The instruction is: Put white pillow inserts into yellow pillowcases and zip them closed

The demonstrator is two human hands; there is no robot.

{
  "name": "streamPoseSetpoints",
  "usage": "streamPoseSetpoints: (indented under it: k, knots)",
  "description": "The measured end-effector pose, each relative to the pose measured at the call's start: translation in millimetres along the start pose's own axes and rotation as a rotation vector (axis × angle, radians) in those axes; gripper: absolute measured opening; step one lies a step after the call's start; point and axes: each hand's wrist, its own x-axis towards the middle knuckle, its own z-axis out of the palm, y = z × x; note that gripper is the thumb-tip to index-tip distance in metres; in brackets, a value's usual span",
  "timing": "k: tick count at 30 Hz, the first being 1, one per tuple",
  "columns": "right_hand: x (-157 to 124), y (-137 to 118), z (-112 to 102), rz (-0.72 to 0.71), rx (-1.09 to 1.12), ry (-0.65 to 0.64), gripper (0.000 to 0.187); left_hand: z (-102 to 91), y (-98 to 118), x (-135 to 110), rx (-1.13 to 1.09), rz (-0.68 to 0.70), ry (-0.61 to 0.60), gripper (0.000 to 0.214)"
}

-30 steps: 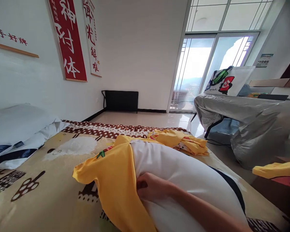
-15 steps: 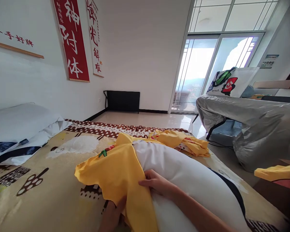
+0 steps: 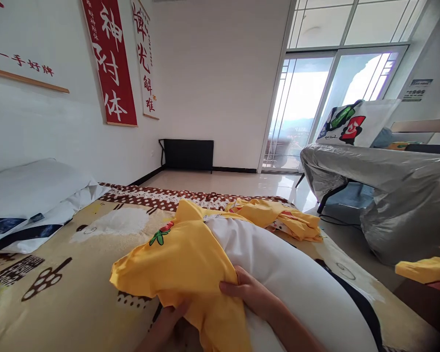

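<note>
Two hands work at one yellow cloth (image 3: 183, 256), which lies partly on the patterned bedding (image 3: 90, 283), partly against the white cushion (image 3: 300, 278); the right hand (image 3: 254, 296) has its fingers nearly closed, pinching the cloth's edge; the left hand (image 3: 165, 320) lays its thumb over the lower edge, other fingers hidden, their closure impossible to tell; light, even tension should limit creasing.

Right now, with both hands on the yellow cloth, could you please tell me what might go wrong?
The yellow cloth might crease or twist, as the left hand and right hand both grip it. Its edge could slide away from the white pillow, much of which lies bare. The crumpled fabric close behind might get nudged.
</note>
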Motion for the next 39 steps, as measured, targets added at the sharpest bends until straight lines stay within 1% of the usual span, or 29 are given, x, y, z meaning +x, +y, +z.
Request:
streamPoseSetpoints:
  k: [3, 5, 8, 10, 12, 14, 16, 18, 19, 21, 23, 24, 25, 27, 29, 30, 32, 34, 36, 38, 39]
  knots:
    - [0.9, 7.1, 0.9, -0.012, 0.110, 0.135, 0.043, -26.6, 10.2, -1.9, -0.194, -0.024, 0.073, 0.068]
    - [2.4, 10.1, 2.3, -0.025, 0.175, 0.198, 0.042, -35.3, 24.7, -3.4, -0.271, -0.009, 0.108, 0.064]
    - [4.0, 10.7, 3.9, -0.034, 0.228, 0.252, 0.042, -35.0, 48.4, 0.7, -0.307, 0.034, 0.134, 0.063]
    - [3.9, 9.3, 4.1, -0.021, 0.230, 0.277, 0.044, -30.5, 61.1, 9.4, -0.371, 0.021, 0.169, 0.063]
    - [3.6, 8.0, 4.2, 0.004, 0.218, 0.303, 0.046, -25.2, 69.8, 21.3, -0.439, -0.002, 0.246, 0.059]
    - [4.2, 8.3, 5.2, 0.023, 0.209, 0.321, 0.047, -19.5, 75.5, 33.6, -0.475, 0.032, 0.347, 0.051]
    - [6.5, 10.9, 7.5, 0.033, 0.208, 0.329, 0.047, -13.8, 81.0, 44.4, -0.488, 0.100, 0.432, 0.043]
    - [9.8, 14.5, 10.6, 0.030, 0.211, 0.332, 0.045, -9.6, 90.7, 52.7, -0.512, 0.168, 0.475, 0.034]
    - [11.1, 15.6, 12.0, 0.022, 0.213, 0.319, 0.043, -8.7, 98.5, 55.7, -0.529, 0.198, 0.489, 0.030]
    - [10.8, 13.2, 13.0, -0.006, 0.217, 0.244, 0.040, -10.3, 120.5, 59.4, -0.574, 0.248, 0.483, 0.023]
    - [3.9, 1.9, 10.3, -0.028, 0.216, 0.140, 0.038, -16.0, 147.4, 59.5, -0.624, 0.282, 0.444, 0.021]
    - [-2.4, -7.2, 7.6, -0.038, 0.216, 0.111, 0.037, -19.8, 160.4, 58.4, -0.648, 0.296, 0.419, 0.022]
    - [-10.3, -18.0, 4.3, -0.048, 0.216, 0.108, 0.036, -23.8, 171.5, 56.8, -0.671, 0.311, 0.398, 0.023]
    - [-28.3, -40.7, -1.5, -0.072, 0.221, 0.162, 0.032, -32.2, 184.6, 52.9, -0.710, 0.341, 0.383, 0.028]
    - [-42.8, -56.8, -3.0, -0.080, 0.225, 0.218, 0.029, -40.5, 183.3, 48.8, -0.737, 0.346, 0.387, 0.032]
    - [-46.7, -60.2, -1.5, -0.067, 0.225, 0.226, 0.028, -44.6, 177.5, 46.4, -0.742, 0.329, 0.390, 0.034]
    - [-46.2, -56.5, 5.1, -0.023, 0.221, 0.210, 0.026, -52.9, 158.5, 39.9, -0.739, 0.271, 0.393, 0.034]
    - [-36.1, -43.3, 13.3, 0.038, 0.219, 0.181, 0.025, -60.4, 132.6, 29.4, -0.728, 0.193, 0.365, 0.034]
    - [-19.9, -30.0, 19.8, 0.092, 0.213, 0.153, 0.026, -64.9, 102.3, 15.1, -0.720, 0.122, 0.328, 0.037]
    - [0.0, -24.9, 22.9, 0.145, 0.194, 0.121, 0.026, -63.3, 68.9, -0.1, -0.716, 0.080, 0.296, 0.042]
    - [11.1, -26.4, 23.1, 0.167, 0.170, 0.097, 0.027, -59.6, 52.0, -6.5, -0.713, 0.076, 0.266, 0.045]
